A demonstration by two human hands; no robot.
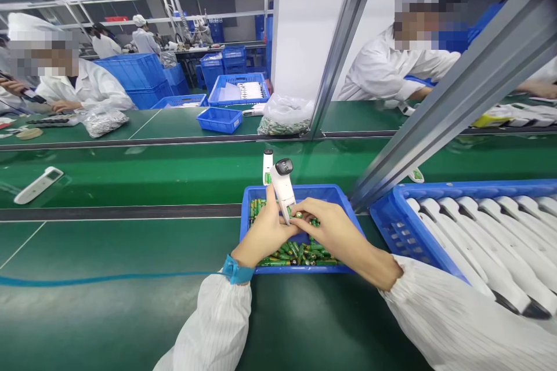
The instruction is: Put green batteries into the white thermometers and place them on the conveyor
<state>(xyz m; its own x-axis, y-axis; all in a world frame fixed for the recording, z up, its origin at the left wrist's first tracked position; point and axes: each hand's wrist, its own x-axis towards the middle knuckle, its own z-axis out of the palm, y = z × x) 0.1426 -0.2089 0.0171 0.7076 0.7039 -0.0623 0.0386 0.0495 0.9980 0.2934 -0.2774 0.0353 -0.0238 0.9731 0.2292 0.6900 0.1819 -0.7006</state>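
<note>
Placement: tray (pixel 300 269) of loose batteries (pixel 300 252) sits under your hands, likely for short reach | White gadget (pixel 282 184): above tray, tilted, seemingly to give access to its handle (pixel 286 199) | Left hand (pixel 264 230): fingers closed around handle | Right hand (pixel 333 221): thumb and fingertip pinching single battery (pixel 298 215) beside handle

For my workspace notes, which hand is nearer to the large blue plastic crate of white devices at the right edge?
Right. The right hand is left of the crate, apart from it; the left hand is farther left, holding a black-tipped white handheld device.
</note>
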